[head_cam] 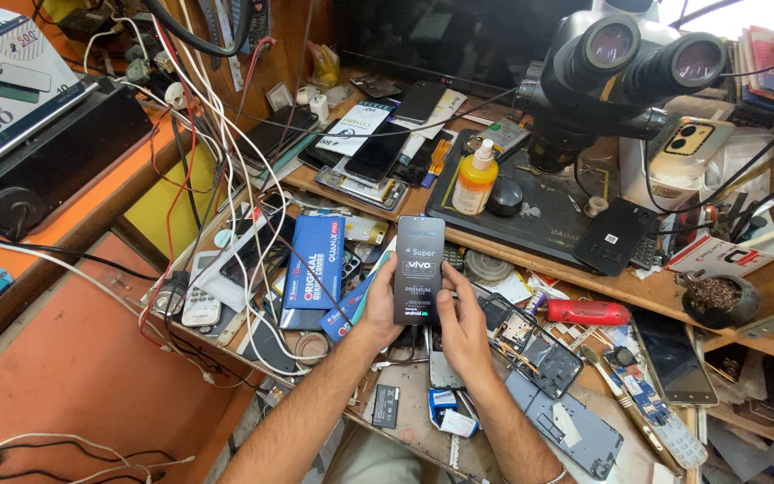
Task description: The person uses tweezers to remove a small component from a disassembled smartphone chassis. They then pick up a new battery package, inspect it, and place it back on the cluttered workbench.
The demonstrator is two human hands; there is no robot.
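I hold a black phone screen panel (419, 267) upright in front of me, with printed film on its face. My left hand (376, 306) grips its left edge and lower corner. My right hand (461, 318) holds the right edge, thumb along the side. Below my hands lie an opened phone body (539, 350) with exposed circuit parts and a grey back cover (566, 426). A blue flat package (313, 262) lies just left of my left hand.
A stereo microscope (620, 63) stands over a black mat (530, 215) on the raised shelf, beside a yellow bottle (475, 179). A red-handled screwdriver (584, 312) lies to the right. Tangled cables (217, 179), a remote (201, 291) and several phones crowd the left and back.
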